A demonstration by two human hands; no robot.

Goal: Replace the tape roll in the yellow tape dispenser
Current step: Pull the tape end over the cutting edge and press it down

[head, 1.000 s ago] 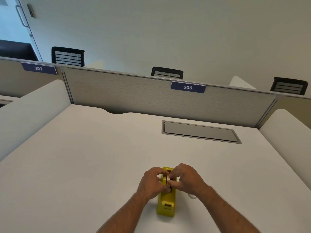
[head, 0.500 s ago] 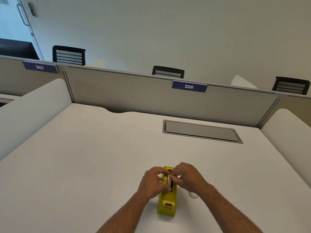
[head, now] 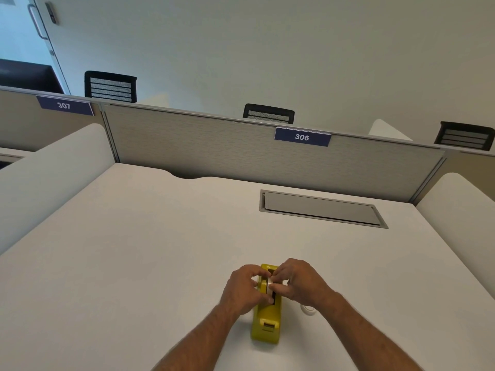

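The yellow tape dispenser (head: 266,324) stands on the white desk (head: 139,258), its cutter end towards me. A pale tape roll (head: 265,285) sits upright in the dispenser's slot. My left hand (head: 245,289) grips the roll from the left, and my right hand (head: 300,283) pinches it from the right, fingertips meeting over it. Most of the roll is hidden by my fingers. A second clear tape roll (head: 308,309) lies flat on the desk just right of the dispenser, partly behind my right wrist.
A grey flap cover (head: 321,208) is set into the desk at the back right. A fabric partition (head: 214,151) with the label 306 closes the far edge. White side dividers (head: 48,178) flank the desk.
Both hands stayed on the roll at the dispenser; my fingers shifted slightly on it. The view has tilted a little.
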